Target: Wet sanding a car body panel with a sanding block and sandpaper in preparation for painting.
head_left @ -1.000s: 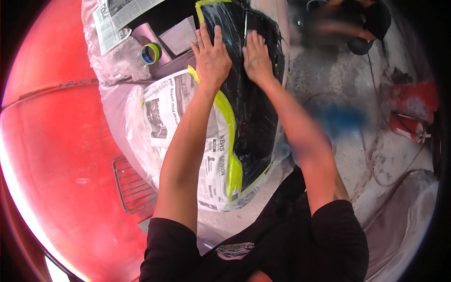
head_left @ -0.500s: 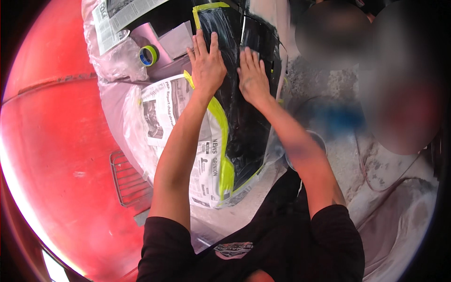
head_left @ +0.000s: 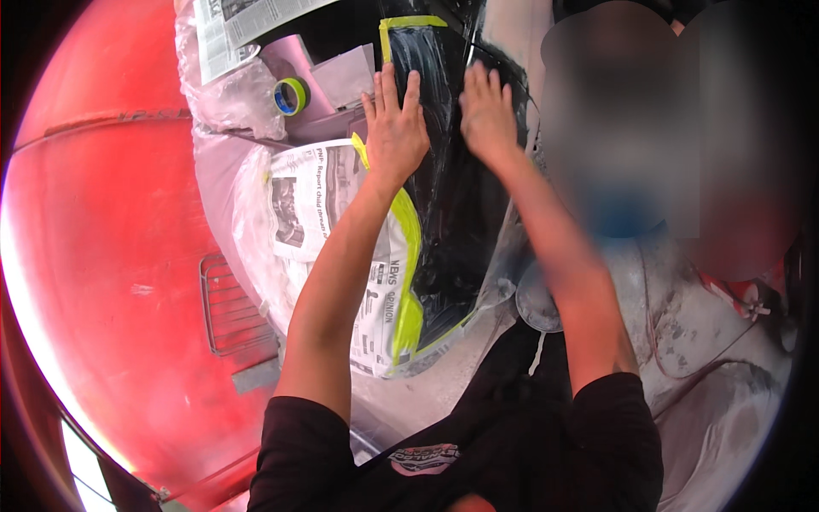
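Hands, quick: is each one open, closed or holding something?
Left hand: spread open at the edge of the black panel.
Right hand: over the panel, palm hidden; can't tell if holding anything.

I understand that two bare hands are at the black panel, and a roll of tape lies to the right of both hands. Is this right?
Not quite: the head view shows the roll of tape to the left of both the left hand and the right hand. Both bare hands are indeed at the black panel.
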`<control>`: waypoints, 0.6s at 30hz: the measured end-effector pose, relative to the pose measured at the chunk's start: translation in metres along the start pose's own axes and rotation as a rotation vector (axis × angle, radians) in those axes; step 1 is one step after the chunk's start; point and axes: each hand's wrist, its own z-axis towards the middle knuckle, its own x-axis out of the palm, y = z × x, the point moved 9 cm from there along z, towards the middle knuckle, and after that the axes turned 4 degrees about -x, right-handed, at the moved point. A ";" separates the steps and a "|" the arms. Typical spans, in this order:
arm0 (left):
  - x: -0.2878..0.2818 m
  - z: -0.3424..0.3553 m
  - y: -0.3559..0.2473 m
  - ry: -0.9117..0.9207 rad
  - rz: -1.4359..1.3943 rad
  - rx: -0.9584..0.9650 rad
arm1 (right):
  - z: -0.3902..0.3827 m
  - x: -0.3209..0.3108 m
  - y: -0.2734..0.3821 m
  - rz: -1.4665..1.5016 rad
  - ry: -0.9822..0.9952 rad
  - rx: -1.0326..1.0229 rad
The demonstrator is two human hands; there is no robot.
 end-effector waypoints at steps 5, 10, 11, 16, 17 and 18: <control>-0.002 0.000 0.002 -0.001 0.007 -0.008 | -0.002 -0.001 0.007 0.114 -0.019 0.062; -0.001 -0.002 0.007 0.017 0.027 -0.010 | -0.029 0.008 0.019 0.064 0.037 -0.037; 0.000 -0.002 0.007 0.019 0.027 -0.013 | -0.003 0.002 0.006 0.019 0.018 -0.050; -0.004 0.004 -0.002 0.002 0.017 -0.002 | 0.024 0.000 -0.012 0.042 -0.036 0.029; -0.005 0.005 0.004 -0.004 0.027 -0.006 | 0.005 0.004 0.003 0.084 0.008 0.035; -0.004 0.001 0.007 0.002 0.030 -0.010 | -0.017 0.013 0.012 0.103 0.059 0.019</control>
